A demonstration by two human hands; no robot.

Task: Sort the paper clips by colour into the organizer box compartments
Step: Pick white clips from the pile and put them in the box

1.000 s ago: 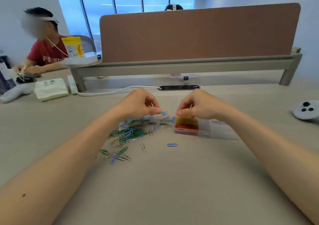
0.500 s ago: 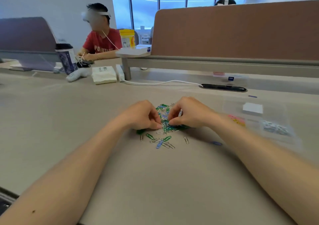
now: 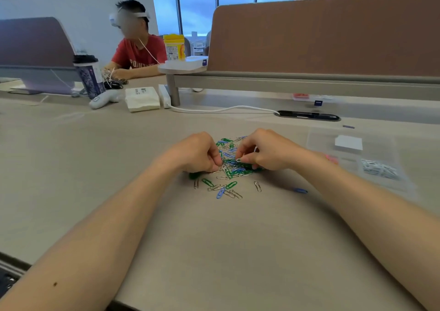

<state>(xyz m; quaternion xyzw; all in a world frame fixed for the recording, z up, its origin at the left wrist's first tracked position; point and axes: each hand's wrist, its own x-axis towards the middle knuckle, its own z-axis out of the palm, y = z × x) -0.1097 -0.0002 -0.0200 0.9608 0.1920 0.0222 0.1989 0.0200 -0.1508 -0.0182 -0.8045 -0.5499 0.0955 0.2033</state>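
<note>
the right hand (image 3: 266,153) pinches a white clip (image 3: 238,160), its loop pointing to nine o'clock, over the clip pile (image 3: 228,169). the left hand (image 3: 197,153) curls into the pile; i cannot tell if it grasps anything. the organizer box (image 3: 378,151) lies at three o'clock, nearer the right hand.
</note>
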